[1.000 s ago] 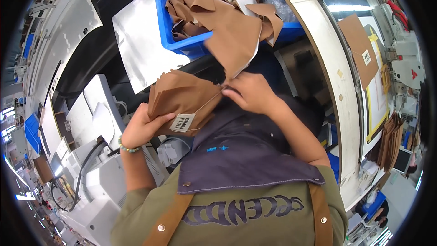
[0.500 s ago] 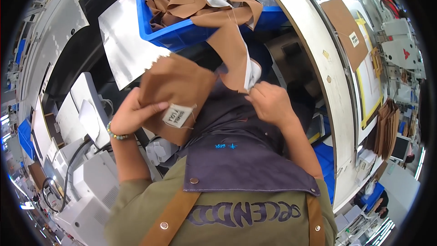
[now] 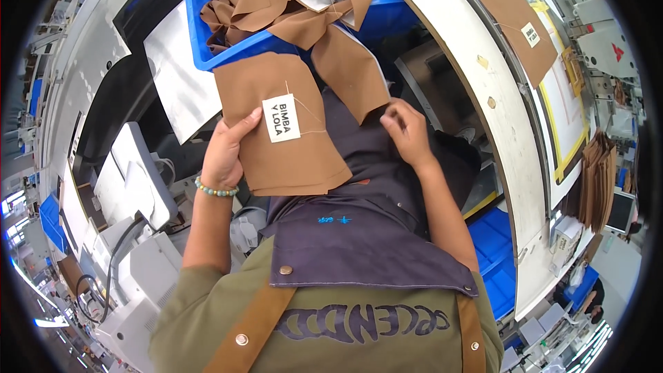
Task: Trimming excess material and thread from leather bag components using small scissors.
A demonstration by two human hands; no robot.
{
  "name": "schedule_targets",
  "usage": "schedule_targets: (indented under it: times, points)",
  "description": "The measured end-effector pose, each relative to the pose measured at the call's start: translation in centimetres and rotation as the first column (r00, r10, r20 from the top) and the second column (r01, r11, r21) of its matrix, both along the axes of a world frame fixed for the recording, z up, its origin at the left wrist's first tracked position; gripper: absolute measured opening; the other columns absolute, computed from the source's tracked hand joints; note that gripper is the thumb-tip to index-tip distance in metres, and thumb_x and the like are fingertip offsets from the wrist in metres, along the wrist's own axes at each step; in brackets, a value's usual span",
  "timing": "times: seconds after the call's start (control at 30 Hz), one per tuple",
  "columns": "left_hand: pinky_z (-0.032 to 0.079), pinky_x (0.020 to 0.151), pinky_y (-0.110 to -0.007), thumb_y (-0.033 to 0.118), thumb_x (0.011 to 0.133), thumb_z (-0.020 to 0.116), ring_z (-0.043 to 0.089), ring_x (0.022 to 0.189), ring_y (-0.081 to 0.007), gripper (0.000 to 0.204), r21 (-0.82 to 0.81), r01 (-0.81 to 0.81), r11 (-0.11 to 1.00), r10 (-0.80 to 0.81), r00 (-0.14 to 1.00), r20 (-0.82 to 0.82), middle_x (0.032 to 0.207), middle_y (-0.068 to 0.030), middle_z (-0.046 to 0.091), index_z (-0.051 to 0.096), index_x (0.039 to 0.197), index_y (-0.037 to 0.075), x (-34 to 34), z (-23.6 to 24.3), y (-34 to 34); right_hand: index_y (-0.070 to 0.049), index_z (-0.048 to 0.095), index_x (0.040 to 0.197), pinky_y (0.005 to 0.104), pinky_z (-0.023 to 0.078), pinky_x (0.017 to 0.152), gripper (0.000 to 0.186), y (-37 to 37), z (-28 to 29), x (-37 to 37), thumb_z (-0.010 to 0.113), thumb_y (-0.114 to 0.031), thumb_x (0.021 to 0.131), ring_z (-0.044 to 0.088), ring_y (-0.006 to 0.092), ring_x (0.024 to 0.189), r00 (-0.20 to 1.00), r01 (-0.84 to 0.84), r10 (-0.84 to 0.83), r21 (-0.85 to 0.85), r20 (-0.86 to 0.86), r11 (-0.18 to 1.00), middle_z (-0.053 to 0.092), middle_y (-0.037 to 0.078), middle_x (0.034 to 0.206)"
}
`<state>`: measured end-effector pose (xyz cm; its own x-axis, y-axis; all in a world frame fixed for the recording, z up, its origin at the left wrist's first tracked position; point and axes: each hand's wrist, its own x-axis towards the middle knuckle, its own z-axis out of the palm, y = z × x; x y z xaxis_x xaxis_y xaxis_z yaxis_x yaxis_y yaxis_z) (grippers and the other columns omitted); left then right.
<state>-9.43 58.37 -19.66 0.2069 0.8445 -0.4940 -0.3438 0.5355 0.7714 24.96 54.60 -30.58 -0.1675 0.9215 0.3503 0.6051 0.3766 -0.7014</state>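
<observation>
My left hand (image 3: 226, 152), with a beaded bracelet at the wrist, is closed on a stack of brown fabric pieces (image 3: 286, 166). Its thumb presses beside a white printed label (image 3: 282, 117) tied by thin thread to the top piece. Just right of the stack, a loose brown fabric strip (image 3: 349, 69) with a pale edge hangs out of the blue bin (image 3: 255, 50) toward my lap. Close to the lower end of that strip is my right hand (image 3: 409, 132), its fingers loosely curled and a little apart, seemingly holding nothing.
More brown offcuts (image 3: 259, 5) fill the bin. On the white table edge (image 3: 476, 62) at right lies a flat brown panel (image 3: 514, 27) with a label, beside a yellow-taped template (image 3: 566, 131). Several brown pieces (image 3: 597, 179) hang farther right. White machine housings (image 3: 148, 269) stand at left.
The labelled stack has turned flatter and upright, its label now facing up. My right hand has let go of the strip's end, and the strip lies straighter.
</observation>
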Motion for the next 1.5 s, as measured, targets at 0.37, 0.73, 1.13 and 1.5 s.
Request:
schedule_targets:
  times: [0.37,0.73,1.13,1.5]
  points:
    - [0.056,0.089,-0.031,0.012,0.099,0.064,0.069,0.103,-0.0151,0.029,-0.094,-0.034,0.995,0.031,0.999,-0.031,0.116,-0.0065,0.07,0.062,0.126,0.0,0.0,-2.0,-0.5,-0.008,0.061,0.1,0.0181,0.03,0.035,0.058,6.9,-3.2,-0.8,0.054,-0.065,0.096,0.058,0.0107,0.052,0.04,-0.288,-0.767,-0.742,-0.64,0.605,0.062,0.003,0.072]
    - [0.046,0.106,-0.036,0.005,0.098,0.061,0.062,0.121,-0.0225,0.041,0.233,0.213,0.949,-0.206,0.977,-0.055,0.131,-0.0117,0.065,0.054,0.137,-0.004,1.2,1.7,0.3,-0.004,0.068,0.118,0.0263,0.045,0.048,0.035,2.9,-2.8,-1.6,0.075,-0.024,0.09,0.061,0.0095,0.063,0.556,-0.102,-0.664,-0.834,-0.5,0.543,0.071,0.006,0.091]
    - [0.04,0.112,-0.039,0.01,0.106,0.052,0.053,0.133,-0.0211,0.042,0.445,0.714,0.541,-0.777,0.627,-0.061,0.145,-0.0099,0.055,0.046,0.145,-0.002,28.3,10.6,-3.8,0.0,0.073,0.106,0.0383,0.051,0.079,0.03,-5.7,1.7,2.8,0.071,-0.024,0.087,0.067,0.0198,0.09,0.289,0.207,-0.634,-0.6,-0.717,0.773,0.074,0.011,0.104]
    - [0.053,0.066,-0.031,0.02,0.095,0.067,0.068,0.066,-0.0174,0.027,0.688,0.642,-0.339,-0.902,-0.012,-0.432,0.076,-0.0127,0.073,0.071,0.102,-0.006,43.8,13.0,-26.9,-0.002,0.07,0.116,0.0379,0.051,0.086,0.033,-21.6,10.3,3.6,0.067,-0.017,0.087,0.068,0.0271,0.098,0.497,0.264,-0.394,-0.298,-0.773,0.917,0.073,0.015,0.106]
